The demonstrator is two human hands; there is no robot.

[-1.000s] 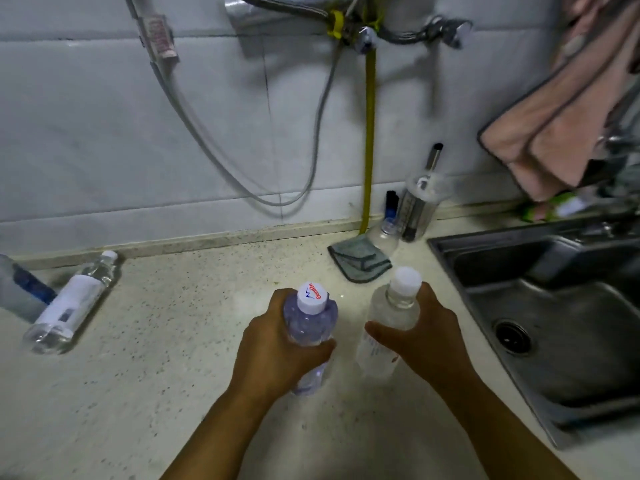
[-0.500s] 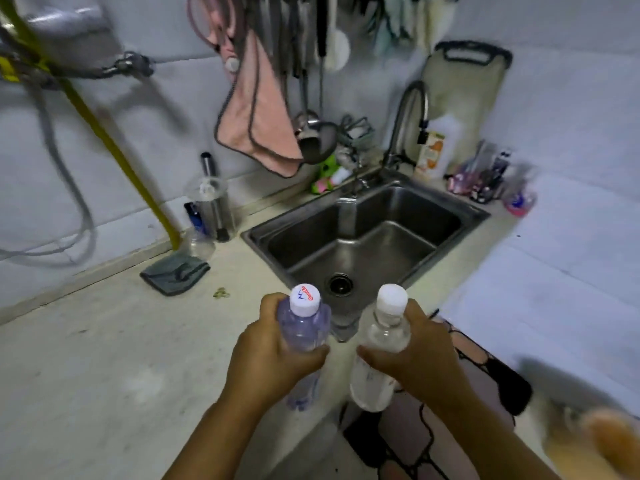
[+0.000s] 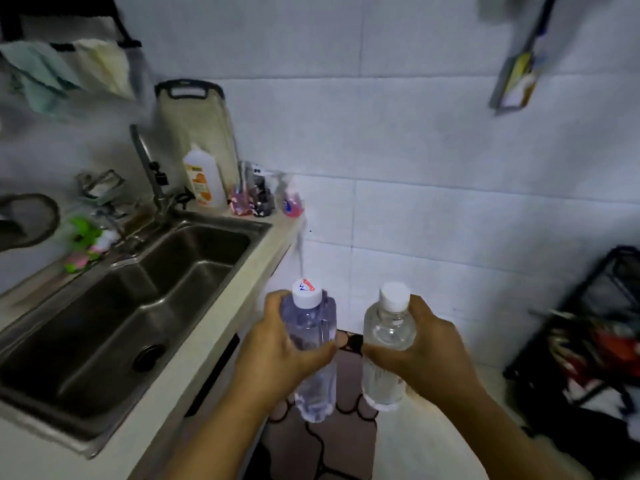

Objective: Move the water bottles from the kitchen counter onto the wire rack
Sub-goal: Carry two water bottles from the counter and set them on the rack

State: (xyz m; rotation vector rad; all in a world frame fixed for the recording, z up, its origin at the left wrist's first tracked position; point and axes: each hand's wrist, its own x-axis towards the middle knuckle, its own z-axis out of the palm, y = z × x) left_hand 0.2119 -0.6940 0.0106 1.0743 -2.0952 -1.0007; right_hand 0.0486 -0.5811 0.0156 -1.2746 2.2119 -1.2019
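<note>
The left hand [image 3: 277,348] grips a clear bottle [image 3: 313,348] with a printed white cap, fingers and thumb curled round its upper body just under the shoulder; the right hand [image 3: 426,351] grips a second bottle [image 3: 386,351] with a plain white cap in the same way; both bottles stand upright, side by side and a little apart, carried in the air over the floor mat [image 3: 322,441], clear of the table [image 3: 221,327] edge. Both look full or close to it, so each is probably moderately heavy for one hand; the thin plastic walls will likely give under a hard squeeze, and the smooth sides could slip if wet; the firmer hold seems to be where the hands already sit, around the shoulder, or lower at mid-body for setting down; a drop would likely dent rather than break them. The rack [image 3: 588,327], a dark wire frame low at the right, is smeared by motion and cut by the frame edge; its shelves, its contents and any free space cannot be made out; the red and pale shapes inside it are unreadable. The sink [image 3: 114,317] sits at the left; whether more bottles remain on the table is out of view; the fingers behind each bottle are hidden.
</note>
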